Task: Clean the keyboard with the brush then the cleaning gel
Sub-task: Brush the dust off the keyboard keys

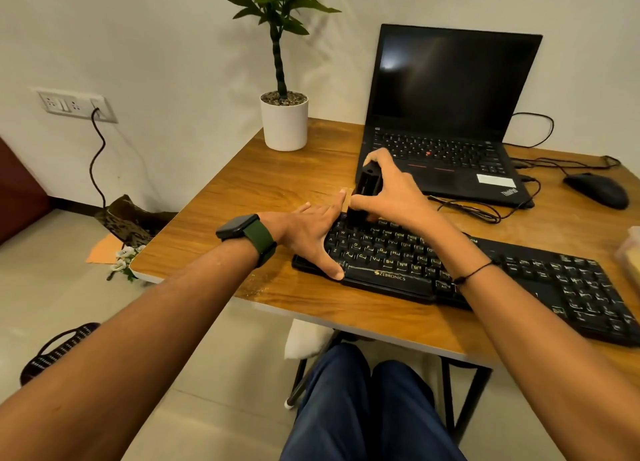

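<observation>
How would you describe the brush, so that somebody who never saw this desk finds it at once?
Start at the open laptop on the wooden desk. Just before its left corner, the right hand grips a black block-shaped brush, pressing down on the keyboard's top-left keys. It alone stands upright.

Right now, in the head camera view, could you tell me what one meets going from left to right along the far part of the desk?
Potted plant → brush held in the right hand → laptop → mouse.
</observation>
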